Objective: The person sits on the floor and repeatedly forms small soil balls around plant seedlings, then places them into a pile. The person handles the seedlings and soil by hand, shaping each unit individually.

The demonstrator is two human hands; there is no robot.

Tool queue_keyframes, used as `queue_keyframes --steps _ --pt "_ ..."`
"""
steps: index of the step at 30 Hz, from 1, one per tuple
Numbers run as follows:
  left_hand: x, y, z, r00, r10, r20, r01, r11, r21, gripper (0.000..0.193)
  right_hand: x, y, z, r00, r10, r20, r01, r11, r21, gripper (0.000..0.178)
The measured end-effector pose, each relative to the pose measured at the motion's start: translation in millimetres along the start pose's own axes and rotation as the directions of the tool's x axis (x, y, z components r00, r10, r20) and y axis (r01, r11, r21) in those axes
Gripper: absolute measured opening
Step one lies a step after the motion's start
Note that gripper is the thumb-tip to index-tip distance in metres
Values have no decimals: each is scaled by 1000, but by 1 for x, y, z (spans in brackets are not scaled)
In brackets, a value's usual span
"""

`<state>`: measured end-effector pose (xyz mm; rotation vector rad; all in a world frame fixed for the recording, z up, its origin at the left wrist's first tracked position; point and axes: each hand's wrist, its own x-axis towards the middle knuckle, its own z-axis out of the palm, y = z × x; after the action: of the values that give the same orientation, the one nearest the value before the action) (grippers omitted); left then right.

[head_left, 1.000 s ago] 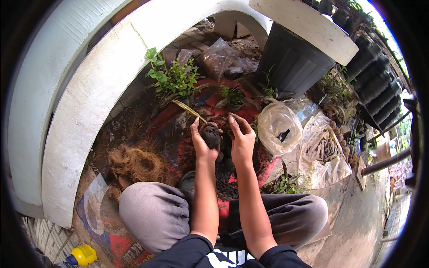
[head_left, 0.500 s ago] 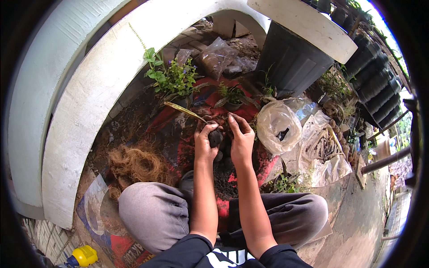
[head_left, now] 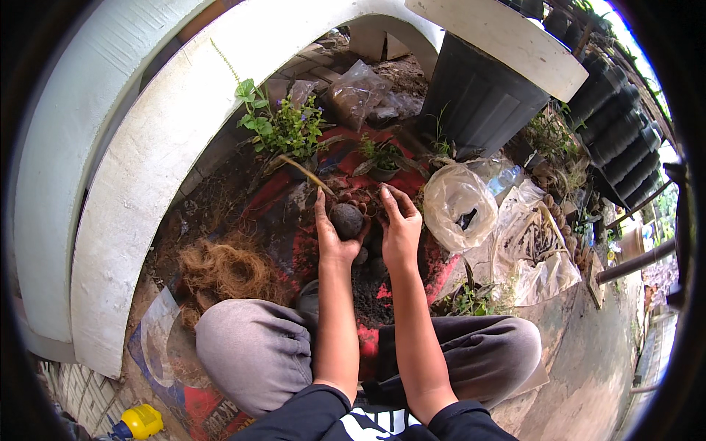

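Note:
A round, dark ball of soil (head_left: pixel 346 220) rests in my left hand (head_left: pixel 333 239), whose fingers curl around it and whose thumb points up along its side. From the ball's far side a long yellow-brown stalk or leaf (head_left: pixel 307 173) slants away to the left; its base is hidden. My right hand (head_left: pixel 401 228) is just right of the ball, apart from it, with fingers bent and the thumb and fingertips drawn together. Whatever they pinch, if anything, is too small to see. Below the hands, loose dark soil (head_left: pixel 370 298) lies on a red sheet, with smaller dark lumps (head_left: pixel 360 256).
A heap of brown fibre (head_left: pixel 228 272) lies left. Beyond stand a flowering plant (head_left: pixel 283 128) and a small potted plant (head_left: pixel 384 158). To the right are an open clear plastic bag (head_left: pixel 457 195) and a black bin (head_left: pixel 478 95). A white curved structure (head_left: pixel 140 162) borders the left.
My left hand has turned and opened around the soil ball, so more of the ball shows. The stalk has shifted with it. My right hand has moved slightly to the right.

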<state>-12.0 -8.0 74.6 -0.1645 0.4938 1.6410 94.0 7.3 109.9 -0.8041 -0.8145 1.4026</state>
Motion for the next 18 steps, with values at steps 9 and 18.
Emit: queue_keyframes --steps 9,18 --pt "-3 -3 3 950 292 112 -311 920 239 40 0 3 -1 1000 -16 6 16 999 -41 27" --pt "-1 -3 3 999 -9 -38 11 998 67 32 1 0 -1 1000 -8 -20 7 1000 -25 26"
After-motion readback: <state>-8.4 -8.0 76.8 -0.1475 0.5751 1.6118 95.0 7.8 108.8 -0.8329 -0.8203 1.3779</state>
